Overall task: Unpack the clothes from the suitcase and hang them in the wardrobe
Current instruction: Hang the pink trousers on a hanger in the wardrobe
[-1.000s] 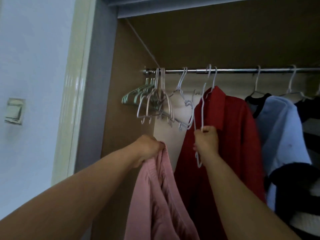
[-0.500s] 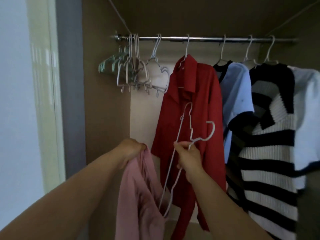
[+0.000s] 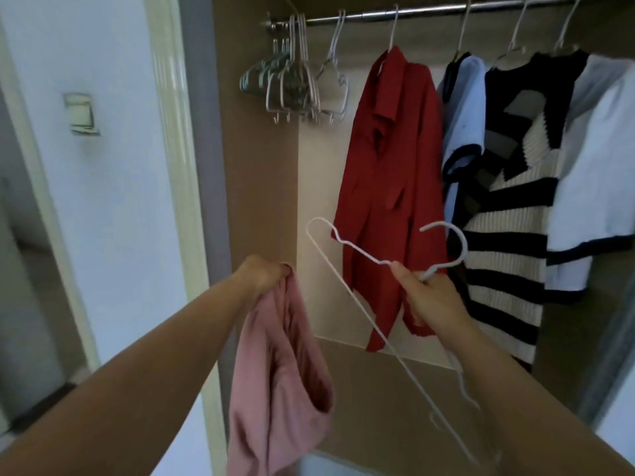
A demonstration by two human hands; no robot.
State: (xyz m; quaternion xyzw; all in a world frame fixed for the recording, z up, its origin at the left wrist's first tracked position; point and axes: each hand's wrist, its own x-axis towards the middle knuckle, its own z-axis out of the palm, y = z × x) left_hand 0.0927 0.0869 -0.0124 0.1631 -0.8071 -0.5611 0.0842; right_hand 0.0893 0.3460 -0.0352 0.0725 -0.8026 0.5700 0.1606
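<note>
1. Done so far: four garments hang on the chrome wardrobe rail (image 3: 429, 10). They are a red woven collared shirt (image 3: 388, 166), a light-blue tee with dark trim (image 3: 460, 115), a black-and-cream striped rib knit (image 3: 508, 235) and a pale tee with a dark hem band (image 3: 591, 183).
2. Item in progress: a dusty-pink soft fabric garment (image 3: 281, 372), bunched and limp. It dangles before the wardrobe's left side and is not yet on a hanger.
3. Left hand (image 3: 264, 274): fingers curled tight round the pink garment's top edge.
4. Right hand (image 3: 433, 300): fingers pinched on the neck of a thin white wire hanger (image 3: 464, 247), just under its hook. The hanger is tilted and off the rail.
5. Left to do, as judged: dress the hanger, then hook it on the rail. The suitcase is out of view, so its remaining contents cannot be told.
6. Spares: a cluster of empty white and green hangers (image 3: 292, 84) at the rail's left end.
7. Carcass: a matt brown board side panel (image 3: 254, 166).
</note>
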